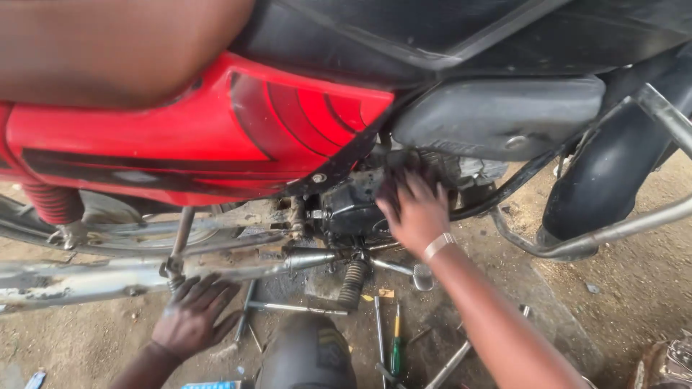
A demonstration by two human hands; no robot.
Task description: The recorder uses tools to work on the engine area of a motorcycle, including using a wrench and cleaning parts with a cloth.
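Observation:
A red and black motorcycle (216, 137) fills the upper view, seen from its side. My right hand (412, 209) reaches in under the tank and rests with spread fingers against the dark engine casing (353, 209); a pale band circles its wrist. My left hand (193, 313) lies flat on the dirt ground below the chrome exhaust pipe (144, 277), fingers apart, holding nothing. Just right of that hand lie thin metal rods (288, 307).
Loose tools lie on the ground near my knee (306, 356): a green and yellow screwdriver (396, 346), a wrench (450, 364) and other metal bars. A ribbed footpeg (352, 283) hangs below the engine. A chrome crash bar (613, 230) and the black front fender (613, 173) stand at right.

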